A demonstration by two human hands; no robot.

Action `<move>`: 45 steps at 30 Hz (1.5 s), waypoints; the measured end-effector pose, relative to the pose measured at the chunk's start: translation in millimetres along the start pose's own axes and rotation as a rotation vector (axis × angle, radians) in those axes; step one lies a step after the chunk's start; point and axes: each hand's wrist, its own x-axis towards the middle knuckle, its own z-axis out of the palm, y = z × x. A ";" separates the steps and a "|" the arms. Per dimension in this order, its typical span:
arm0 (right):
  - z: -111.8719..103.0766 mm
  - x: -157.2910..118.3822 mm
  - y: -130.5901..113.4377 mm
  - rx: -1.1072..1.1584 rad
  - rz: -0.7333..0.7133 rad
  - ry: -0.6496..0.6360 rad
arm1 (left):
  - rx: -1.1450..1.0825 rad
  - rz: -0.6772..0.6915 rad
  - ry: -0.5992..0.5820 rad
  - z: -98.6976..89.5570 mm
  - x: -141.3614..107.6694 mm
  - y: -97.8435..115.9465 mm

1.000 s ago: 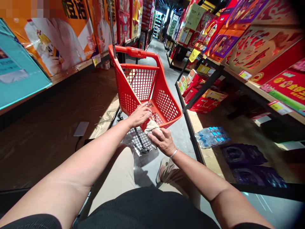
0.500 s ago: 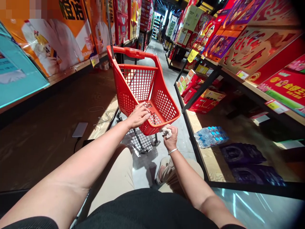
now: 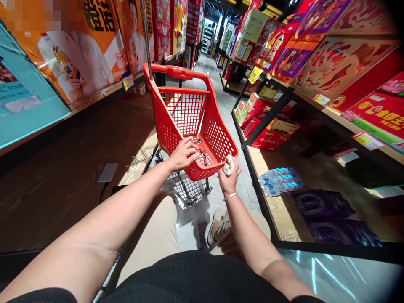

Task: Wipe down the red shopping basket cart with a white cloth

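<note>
A red plastic shopping cart stands tilted in my view in front of me, its lattice basket bare inside. Over the near left corner of the basket rim lies my left hand, its fingers bent over the edge and its palm hidden. My right hand is closed around a crumpled off-white cloth. The cloth is at the near right corner of the rim; whether it touches the plastic there is hard to tell.
Shelves with boxed goods line the right side. Shrink-wrapped water bottles lie on the low right shelf. To the left, large orange boxes stand above a low shelf with a white device and cable. A tiled aisle runs ahead.
My right hand has moved up and slightly right with the cloth, toward the rim's right corner. My left hand stays on the cart. The view has shifted slightly.
</note>
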 end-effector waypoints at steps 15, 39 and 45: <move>35.7 -75.9 16.6 -0.280 -0.563 -0.174 | 0.007 0.039 0.027 -0.9 -0.5 -11.8; -6.0 -41.6 33.3 -0.309 -0.317 -0.357 | 0.481 0.081 -0.106 29.9 -23.6 52.7; -47.2 15.3 -6.9 -0.355 -0.463 -0.074 | 0.344 0.144 -0.026 30.2 -25.8 33.2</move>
